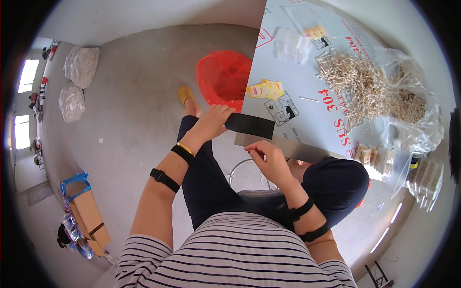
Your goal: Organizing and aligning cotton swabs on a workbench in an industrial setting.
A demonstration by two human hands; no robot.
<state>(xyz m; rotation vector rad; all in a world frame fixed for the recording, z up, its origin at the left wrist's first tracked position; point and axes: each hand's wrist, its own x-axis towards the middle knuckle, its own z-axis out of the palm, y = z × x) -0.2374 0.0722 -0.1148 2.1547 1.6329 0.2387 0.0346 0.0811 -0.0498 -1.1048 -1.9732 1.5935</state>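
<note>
My left hand [216, 119] is closed on one end of a flat black rectangular object [249, 126], whose other end reaches over the near left corner of the table. What kind of object it is does not show. Just right of it and nearer my body, my right hand [270, 161] is raised with its fingers curled into a pinch. Anything between those fingertips is too small to make out. Beyond the black object, yellow printed packets [265, 89] lie at the table's left edge. A single cotton swab [309, 99] rests to their right.
A large heap of cotton swabs [353, 86] covers the table's [288, 67] right part, beside a clear plastic bag [415, 105] of swabs. Clear bags [291, 45] lie farther back. A red-lined bin [223, 77] stands left of the table. Cardboard boxes [89, 216] sit on the floor at left.
</note>
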